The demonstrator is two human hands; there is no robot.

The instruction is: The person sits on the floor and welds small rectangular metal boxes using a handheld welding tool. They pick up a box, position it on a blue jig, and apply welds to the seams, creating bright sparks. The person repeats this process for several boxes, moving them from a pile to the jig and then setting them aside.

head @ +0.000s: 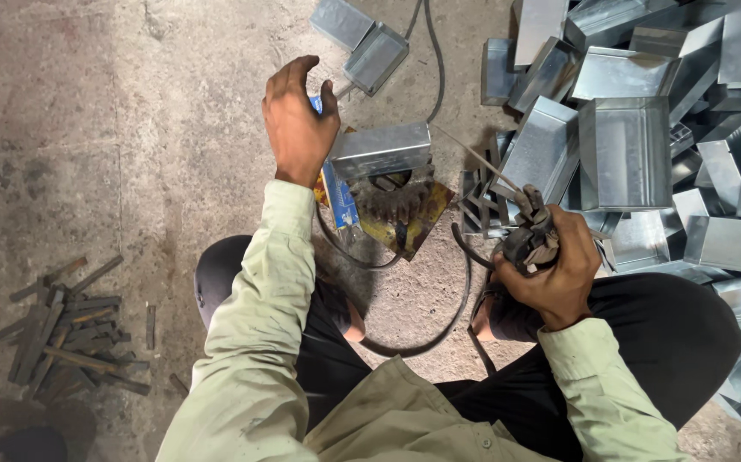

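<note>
I sit on a concrete floor and look down at my knees. My right hand (559,265) grips a welding electrode holder (526,235) with a thin rod (482,161) pointing up and left. A grey sheet-metal box (381,151) rests on a rusty gear-like block (392,204) in front of me. My left hand (298,120) hovers just left of that box, fingers loosely curled, over a blue object (338,198); whether it holds anything is hidden.
A large heap of galvanised sheet-metal boxes (636,145) fills the right side. Two more boxes (362,43) lie at the top centre. A black cable (432,60) loops past my legs. Several short metal strips (67,334) lie at the lower left.
</note>
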